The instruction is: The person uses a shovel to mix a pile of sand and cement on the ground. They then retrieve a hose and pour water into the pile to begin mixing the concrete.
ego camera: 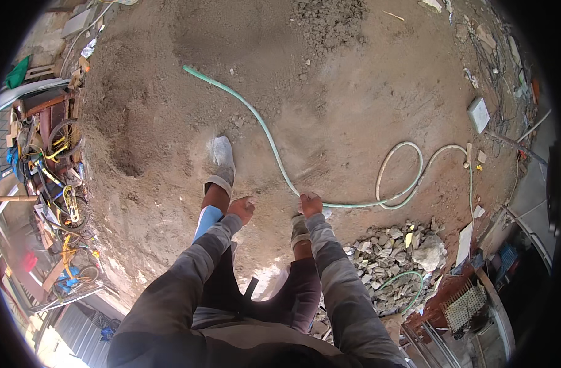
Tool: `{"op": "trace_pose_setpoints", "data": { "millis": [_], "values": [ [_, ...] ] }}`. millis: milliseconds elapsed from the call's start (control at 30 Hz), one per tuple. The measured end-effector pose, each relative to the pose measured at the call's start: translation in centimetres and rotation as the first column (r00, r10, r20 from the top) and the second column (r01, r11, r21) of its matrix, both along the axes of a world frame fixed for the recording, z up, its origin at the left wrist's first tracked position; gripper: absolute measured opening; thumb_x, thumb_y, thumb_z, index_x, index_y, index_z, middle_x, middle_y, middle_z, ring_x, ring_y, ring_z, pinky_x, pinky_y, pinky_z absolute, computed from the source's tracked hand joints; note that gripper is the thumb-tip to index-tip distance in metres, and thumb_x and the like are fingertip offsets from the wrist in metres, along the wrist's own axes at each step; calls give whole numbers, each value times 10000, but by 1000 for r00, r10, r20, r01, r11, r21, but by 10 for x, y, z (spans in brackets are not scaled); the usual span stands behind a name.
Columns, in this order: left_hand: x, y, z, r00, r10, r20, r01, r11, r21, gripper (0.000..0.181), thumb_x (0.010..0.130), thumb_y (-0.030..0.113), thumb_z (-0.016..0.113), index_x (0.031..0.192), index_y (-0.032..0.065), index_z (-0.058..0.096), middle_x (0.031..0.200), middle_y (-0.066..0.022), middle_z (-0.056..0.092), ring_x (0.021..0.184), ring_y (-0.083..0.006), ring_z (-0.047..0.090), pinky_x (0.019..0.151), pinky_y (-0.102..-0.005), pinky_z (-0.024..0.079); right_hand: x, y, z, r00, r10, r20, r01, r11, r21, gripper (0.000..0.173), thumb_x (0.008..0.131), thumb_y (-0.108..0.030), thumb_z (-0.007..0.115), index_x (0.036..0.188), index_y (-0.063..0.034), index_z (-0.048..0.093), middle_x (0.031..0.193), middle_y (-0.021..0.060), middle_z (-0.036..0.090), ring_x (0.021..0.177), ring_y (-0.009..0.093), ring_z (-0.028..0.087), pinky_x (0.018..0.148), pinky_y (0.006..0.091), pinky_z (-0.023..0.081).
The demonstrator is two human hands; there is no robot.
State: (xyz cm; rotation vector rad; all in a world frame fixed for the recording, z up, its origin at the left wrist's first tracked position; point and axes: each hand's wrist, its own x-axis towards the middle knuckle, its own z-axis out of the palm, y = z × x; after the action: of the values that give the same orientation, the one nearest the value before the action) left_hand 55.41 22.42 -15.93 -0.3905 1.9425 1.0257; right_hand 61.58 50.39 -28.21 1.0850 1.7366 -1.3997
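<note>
A pale green garden hose [262,122] runs across the bare dirt ground [179,193] in a long curve. My right hand [310,204] is closed around it, close in front of my right foot. One free end of the hose lies at the upper left; the other way it goes right into a loop. My left hand [242,209] hangs beside my left shin with its fingers curled and nothing visible in it. My left foot, in a dusty grey sock [223,152], stands forward on the dirt.
Broken rubble [386,250] is heaped at my right, with a piece of hose over it. Several bicycles [71,204] and clutter line the left edge. A white block [478,115] and tangled wires [496,78] lie at the far right. Darker loose soil [328,23] lies ahead.
</note>
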Motion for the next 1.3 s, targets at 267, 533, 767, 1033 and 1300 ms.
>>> {"op": "trace_pose_setpoints", "data": {
  "millis": [267, 533, 767, 1033, 1300],
  "values": [
    [-46, -37, -51, 975, -223, 14, 223, 975, -22, 352, 852, 209, 586, 1148, 18, 570, 903, -176, 670, 823, -295, 655, 756, -387, 509, -215, -162, -111, 908, 413, 67, -416, 872, 257, 551, 804, -265, 659, 1259, -47, 439, 1227, 186, 445, 1104, 348, 522, 908, 420, 463],
    [-108, -48, -40, 962, -248, -111, 253, 967, 35, 388, 848, 237, 575, 1174, 28, 552, 1011, -193, 615, 926, -354, 597, 816, -416, 476, -253, -211, -224, 759, 636, 139, -548, 510, 663, 271, 766, -176, 584, 1012, -64, 578, 1103, 150, 531, 1019, 316, 545, 859, 416, 431],
    [-132, -69, -20, 968, -244, -53, 247, 967, 66, 400, 866, 262, 559, 1205, 51, 526, 997, -166, 617, 935, -333, 594, 823, -407, 472, -256, -213, -215, 754, 654, 65, -597, 641, 482, 522, 769, -215, 661, 1214, -52, 442, 1191, 134, 504, 1101, 306, 532, 902, 388, 460],
    [-136, -72, -25, 976, -213, -49, 216, 974, 63, 403, 862, 282, 557, 1206, 76, 522, 978, -158, 615, 927, -330, 595, 817, -420, 472, -280, -191, -188, 736, 668, -106, -516, 655, 552, 464, 817, -201, 628, 1226, -49, 467, 1137, 139, 561, 1005, 343, 572, 819, 412, 480],
    [-134, -73, -23, 984, -169, -61, 170, 985, 13, 421, 850, 314, 554, 1200, 79, 534, 964, -157, 611, 914, -335, 595, 802, -422, 474, -375, -150, -61, 541, 411, -733, 107, 831, 545, 466, 903, -129, 496, 1367, -115, 449, 1201, 201, 558, 1017, 369, 553, 873, 387, 447]
  ]
}}
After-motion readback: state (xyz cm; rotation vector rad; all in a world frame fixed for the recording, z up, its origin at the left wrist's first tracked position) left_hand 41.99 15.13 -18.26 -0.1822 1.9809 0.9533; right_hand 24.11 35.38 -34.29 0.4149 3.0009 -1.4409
